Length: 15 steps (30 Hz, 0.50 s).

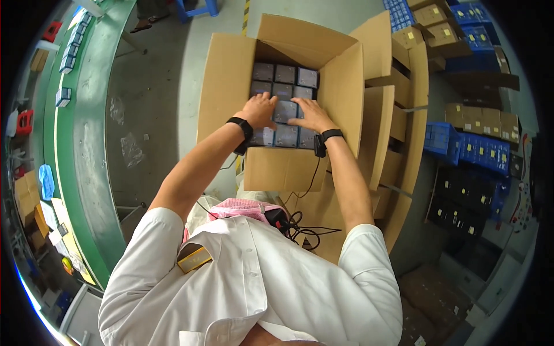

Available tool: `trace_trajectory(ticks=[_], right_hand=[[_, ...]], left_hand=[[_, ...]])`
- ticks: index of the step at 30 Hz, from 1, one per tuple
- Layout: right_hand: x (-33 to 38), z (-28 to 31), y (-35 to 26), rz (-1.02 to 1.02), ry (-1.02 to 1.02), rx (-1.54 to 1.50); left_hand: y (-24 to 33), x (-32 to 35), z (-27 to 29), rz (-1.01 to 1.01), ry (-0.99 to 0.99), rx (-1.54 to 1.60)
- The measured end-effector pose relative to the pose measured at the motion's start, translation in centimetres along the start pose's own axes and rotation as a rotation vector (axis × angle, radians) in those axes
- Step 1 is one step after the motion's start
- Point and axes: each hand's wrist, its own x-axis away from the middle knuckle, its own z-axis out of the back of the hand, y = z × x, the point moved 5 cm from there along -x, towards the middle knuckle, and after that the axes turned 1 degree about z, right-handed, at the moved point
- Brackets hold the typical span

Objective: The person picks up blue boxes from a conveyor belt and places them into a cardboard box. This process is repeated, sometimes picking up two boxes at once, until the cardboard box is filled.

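A large open cardboard carton (226, 86) stands in front of me, with several small dark grey-blue boxes packed in rows inside it. My left hand (259, 111) reaches in from the left, its thumb and fingers apart over the boxes. From the other side my right hand (313, 115) comes in, fingers stretched out and thumb spread. One small box (285, 111) lies between the two hands, the fingertips at or near its edges. Whether they press on it I cannot tell. Further small boxes (285, 74) fill the row at the carton's far side.
A long green workbench (95, 144) runs along my left, with a line of small boxes (68, 62) on it. To the right stand more open cartons (378, 135) and blue crates (482, 151). A black cable (311, 230) hangs near my waist. Clear plastic scraps (131, 151) lie below the bench.
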Motion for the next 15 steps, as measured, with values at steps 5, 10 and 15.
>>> trace_trajectory(ticks=[5,10,15], right_hand=[[-3.3,-2.0,-2.7,0.070,0.039,0.062],[0.0,-0.9,-0.1,-0.098,0.038,0.337],[0.2,3.6,-7.2,-0.229,0.538,-0.131]], left_hand=[[-3.0,1.7,-1.0,-0.043,-0.002,-0.028],[-1.9,6.8,5.6,-0.204,0.255,0.034],[-12.8,21.2,12.0,-0.090,0.222,0.549]])
